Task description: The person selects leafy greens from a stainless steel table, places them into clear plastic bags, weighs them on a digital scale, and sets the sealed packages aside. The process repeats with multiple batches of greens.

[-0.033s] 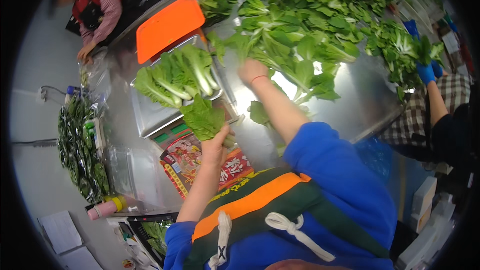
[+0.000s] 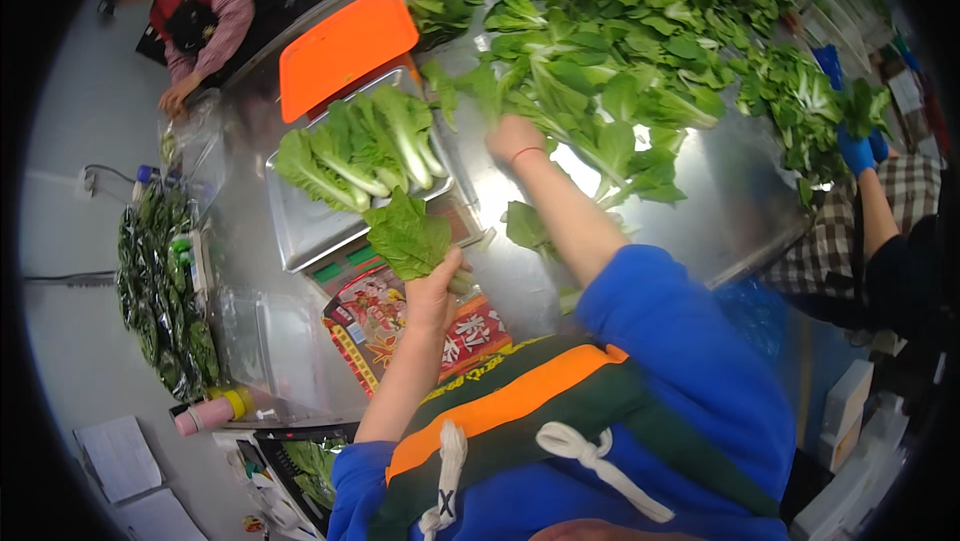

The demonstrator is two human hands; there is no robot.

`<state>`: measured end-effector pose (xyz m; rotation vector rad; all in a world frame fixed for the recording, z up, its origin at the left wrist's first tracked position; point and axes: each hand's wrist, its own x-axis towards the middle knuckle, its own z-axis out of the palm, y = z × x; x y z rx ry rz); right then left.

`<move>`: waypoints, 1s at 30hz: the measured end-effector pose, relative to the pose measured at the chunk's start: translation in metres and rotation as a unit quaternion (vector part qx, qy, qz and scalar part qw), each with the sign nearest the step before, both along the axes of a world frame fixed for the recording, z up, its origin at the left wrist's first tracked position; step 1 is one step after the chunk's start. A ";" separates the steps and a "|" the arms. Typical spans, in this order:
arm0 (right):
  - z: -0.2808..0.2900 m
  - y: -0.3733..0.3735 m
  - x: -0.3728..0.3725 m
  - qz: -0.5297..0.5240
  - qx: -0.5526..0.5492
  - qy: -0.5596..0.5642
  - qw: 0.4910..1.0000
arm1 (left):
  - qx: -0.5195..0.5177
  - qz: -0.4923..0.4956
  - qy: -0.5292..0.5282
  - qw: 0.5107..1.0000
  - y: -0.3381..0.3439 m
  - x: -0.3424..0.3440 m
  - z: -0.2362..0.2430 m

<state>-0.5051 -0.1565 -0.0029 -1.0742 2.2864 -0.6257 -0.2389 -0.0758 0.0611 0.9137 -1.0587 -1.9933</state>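
My left hand [image 2: 432,296] is closed round the stalks of a small leafy green bunch [image 2: 408,236], its leaves pointing toward the metal tray [image 2: 292,236]. In that tray lie several heads of leafy greens [image 2: 365,146] with pale stalks. Farther right, my right hand [image 2: 517,138] has its fingers curled at the edge of the large pile of greens [image 2: 620,51]. A blurred green leaf [image 2: 490,91] rises from those fingers, which seem to grip it; the fingertips are hidden.
An orange board [image 2: 345,51] leans behind the tray. Below the tray lies a red printed carton [image 2: 400,321]. Bagged greens [image 2: 160,281] and a pink bottle [image 2: 205,416] line the left side. One co-worker [image 2: 200,21] stands far left; another's blue-gloved hand [image 2: 857,149] holds greens at right.
The whole view has shifted very slightly. Both hands keep the same places and grips.
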 end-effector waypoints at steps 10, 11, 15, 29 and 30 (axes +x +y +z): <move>0.061 0.132 0.073 0.374 -0.274 -0.117 0.878 | 0.035 0.006 0.008 0.999 -0.008 -0.018 -0.007; 0.062 0.127 0.064 0.278 -0.250 -0.108 0.921 | 0.020 0.018 -0.007 1.000 -0.005 -0.017 -0.007; 0.072 0.087 0.039 0.141 -0.318 -0.105 0.932 | 0.046 0.086 -0.009 0.995 -0.011 0.004 -0.005; -0.046 0.111 -0.049 0.021 -0.075 0.316 0.946 | 0.159 -0.067 0.184 0.968 -0.006 0.036 -0.013; -0.041 0.122 -0.041 0.060 -0.049 0.281 0.957 | 0.170 -0.086 0.209 0.959 -0.003 0.028 -0.015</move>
